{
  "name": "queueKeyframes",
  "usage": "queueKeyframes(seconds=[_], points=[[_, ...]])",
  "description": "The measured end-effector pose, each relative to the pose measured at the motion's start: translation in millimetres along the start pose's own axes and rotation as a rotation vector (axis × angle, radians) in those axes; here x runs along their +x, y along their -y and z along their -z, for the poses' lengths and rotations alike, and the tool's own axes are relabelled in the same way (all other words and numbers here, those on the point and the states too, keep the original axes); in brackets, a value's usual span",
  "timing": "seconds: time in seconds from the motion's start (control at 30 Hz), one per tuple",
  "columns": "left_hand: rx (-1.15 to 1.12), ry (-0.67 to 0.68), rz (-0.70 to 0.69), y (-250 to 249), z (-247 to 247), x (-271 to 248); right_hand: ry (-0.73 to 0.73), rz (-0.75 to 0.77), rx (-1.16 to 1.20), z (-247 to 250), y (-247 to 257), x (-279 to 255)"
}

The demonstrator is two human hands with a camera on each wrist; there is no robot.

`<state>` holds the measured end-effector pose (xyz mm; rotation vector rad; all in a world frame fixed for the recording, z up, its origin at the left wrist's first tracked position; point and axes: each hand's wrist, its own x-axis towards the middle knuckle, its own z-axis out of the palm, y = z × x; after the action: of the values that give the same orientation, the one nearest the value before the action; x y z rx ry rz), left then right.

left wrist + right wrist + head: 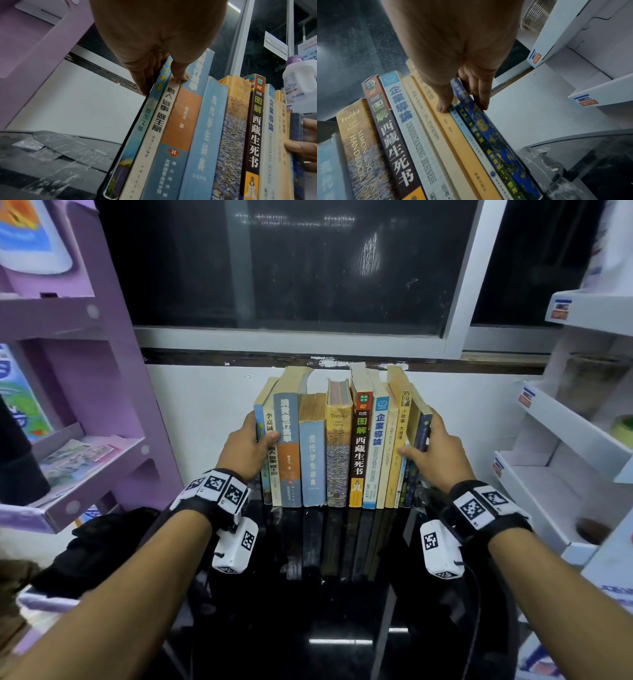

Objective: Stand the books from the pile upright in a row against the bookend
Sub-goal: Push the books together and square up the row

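Note:
A row of upright books stands spines-out on the black glossy table, backed by the white wall. My left hand grips the left end. Its thumb lies across the spines of the thin blue book and the white-spined book, and its fingers lie flat on the outer cover. My right hand pinches the right end, thumb on the spines and fingers along the outer cover of the dark blue patterned book. A thin black edge runs along the leftmost book; I cannot tell whether it is the bookend.
A purple shelf unit stands close on the left, with black fabric heaped below it. White shelves crowd the right side. A dark window rises behind the books. Clear tape is stuck to the table.

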<state>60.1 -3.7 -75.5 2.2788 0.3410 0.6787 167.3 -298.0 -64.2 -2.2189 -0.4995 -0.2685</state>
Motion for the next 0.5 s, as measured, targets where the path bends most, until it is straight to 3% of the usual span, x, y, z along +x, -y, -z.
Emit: queueKeyframes(seconds=[0.5], points=[[0.088, -0.012, -0.067, -2.9, -1.5, -1.5, 0.001, -0.001, -0.025, 2.0, -3.1, 1.0]])
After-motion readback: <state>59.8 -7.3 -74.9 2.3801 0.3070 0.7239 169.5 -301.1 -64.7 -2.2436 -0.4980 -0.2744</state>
